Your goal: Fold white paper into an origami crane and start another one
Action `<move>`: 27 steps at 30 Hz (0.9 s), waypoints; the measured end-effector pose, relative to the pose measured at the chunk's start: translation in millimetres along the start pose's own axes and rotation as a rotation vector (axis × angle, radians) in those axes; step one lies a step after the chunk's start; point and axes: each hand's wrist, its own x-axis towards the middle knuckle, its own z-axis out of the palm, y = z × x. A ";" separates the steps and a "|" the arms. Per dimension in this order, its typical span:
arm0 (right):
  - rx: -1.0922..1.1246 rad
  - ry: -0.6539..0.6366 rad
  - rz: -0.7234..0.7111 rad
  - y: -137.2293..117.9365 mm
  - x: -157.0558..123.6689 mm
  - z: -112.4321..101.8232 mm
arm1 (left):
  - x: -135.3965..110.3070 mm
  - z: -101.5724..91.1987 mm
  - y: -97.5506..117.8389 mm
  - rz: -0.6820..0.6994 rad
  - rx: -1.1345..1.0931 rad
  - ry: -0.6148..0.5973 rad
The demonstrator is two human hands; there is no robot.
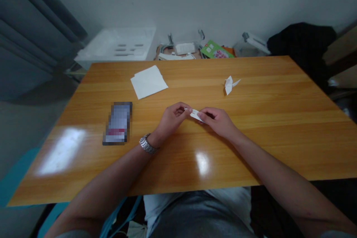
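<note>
Glossy wooden counter point(251, 148) against a grey wall point(195, 0) — your left hand point(170, 119) and right hand point(220, 121) both pinch a folded paper point(196, 114), its shape mostly hidden by your fingers point(208, 113).

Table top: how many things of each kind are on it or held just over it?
Paper stack: 1
Paper crane: 1
Phone: 1
Half-folded paper, pinched between left hand and right hand: 1
Total: 4

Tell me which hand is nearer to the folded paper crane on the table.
Right. The right hand is on the person's side of the paper crane; the left hand is farther off to the left. Both pinch a small folded paper.
</note>
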 end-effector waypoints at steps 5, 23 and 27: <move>0.034 -0.003 0.051 -0.4 0.0 -0.9 | 0.2 -2.7 1.7 0.020 0.091 0.069; -0.075 0.005 -0.007 -0.5 0.2 -1.8 | -2.2 -4.4 3.3 0.017 0.291 -0.106; 0.002 -0.036 0.044 6.3 2.3 -5.6 | 0.3 -8.3 1.9 0.015 0.264 -0.066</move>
